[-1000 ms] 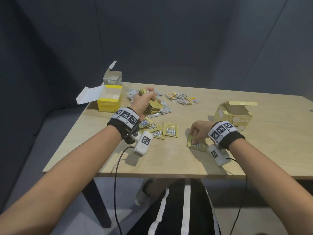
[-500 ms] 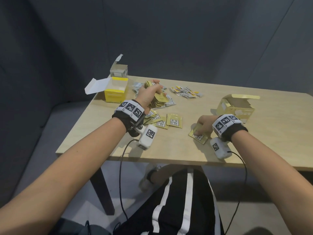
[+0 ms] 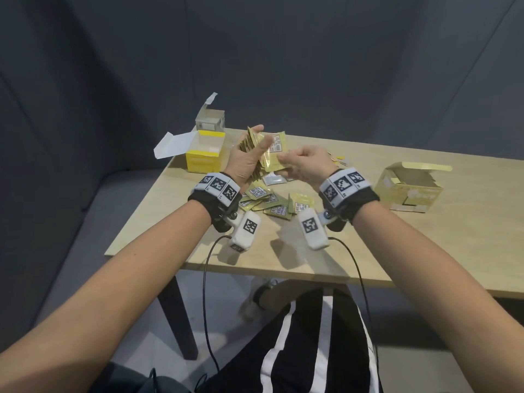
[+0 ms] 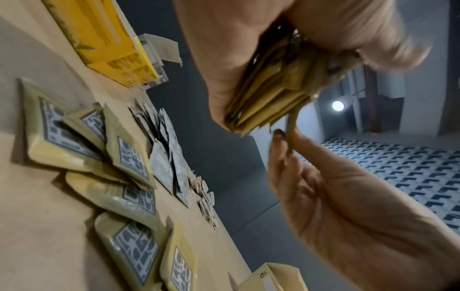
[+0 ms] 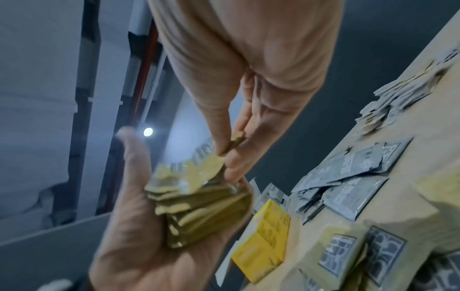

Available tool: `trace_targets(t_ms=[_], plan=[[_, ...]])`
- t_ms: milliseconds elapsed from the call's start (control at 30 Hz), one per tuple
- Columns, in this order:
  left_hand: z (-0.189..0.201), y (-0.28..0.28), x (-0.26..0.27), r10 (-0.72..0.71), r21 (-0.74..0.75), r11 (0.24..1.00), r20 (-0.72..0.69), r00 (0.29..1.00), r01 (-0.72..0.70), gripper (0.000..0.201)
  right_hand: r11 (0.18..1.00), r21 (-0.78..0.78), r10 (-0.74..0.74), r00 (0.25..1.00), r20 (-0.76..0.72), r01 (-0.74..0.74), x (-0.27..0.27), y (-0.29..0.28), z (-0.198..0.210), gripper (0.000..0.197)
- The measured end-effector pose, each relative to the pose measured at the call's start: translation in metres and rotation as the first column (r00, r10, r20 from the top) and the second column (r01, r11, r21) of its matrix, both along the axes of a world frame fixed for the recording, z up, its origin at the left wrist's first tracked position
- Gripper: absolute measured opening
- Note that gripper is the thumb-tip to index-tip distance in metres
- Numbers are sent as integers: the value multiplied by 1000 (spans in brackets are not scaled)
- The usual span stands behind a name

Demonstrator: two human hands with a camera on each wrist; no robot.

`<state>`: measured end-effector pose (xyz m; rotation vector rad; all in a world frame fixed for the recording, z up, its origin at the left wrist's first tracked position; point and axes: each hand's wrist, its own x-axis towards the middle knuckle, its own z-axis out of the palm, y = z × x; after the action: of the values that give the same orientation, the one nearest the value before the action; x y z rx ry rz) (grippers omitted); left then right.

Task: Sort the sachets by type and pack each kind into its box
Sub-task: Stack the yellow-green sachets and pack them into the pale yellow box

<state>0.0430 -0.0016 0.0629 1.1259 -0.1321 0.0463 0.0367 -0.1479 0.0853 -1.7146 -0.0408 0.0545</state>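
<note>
Right hand (image 5: 248, 82) pinches sachet (image 5: 209, 163) — blurred.

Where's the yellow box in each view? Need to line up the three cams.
Head: yellow box at the table's far left corner, flap open, just left of the left hand.
Left wrist: yellow box top left, lying along the tabletop.
Right wrist: yellow box bottom centre, below the left hand's gold sachet stack.
Shared landmark: that gold sachet stack.
</note>
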Motion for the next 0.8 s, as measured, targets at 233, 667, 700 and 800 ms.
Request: trace_targets(t_ms=[233, 667, 700, 800], plan=[[-1, 32, 22, 236, 76, 971, -146, 961, -227, 38, 944, -317, 85, 996, -37, -92, 32, 27, -15, 31], [-6, 75, 33, 354, 33, 934, -195, 915, -355, 38, 56, -958, 428, 874, -232, -282, 60, 80, -67, 73], [-5, 75, 34, 352, 24, 935, -195, 915, -355, 37, 59, -964, 432, 877, -209, -259, 59, 79, -64, 66], [-5, 74, 34, 341, 27, 939, -204, 918, -343, 37, 65, -971, 462, 869, -175, -230, 56, 74, -60, 55]])
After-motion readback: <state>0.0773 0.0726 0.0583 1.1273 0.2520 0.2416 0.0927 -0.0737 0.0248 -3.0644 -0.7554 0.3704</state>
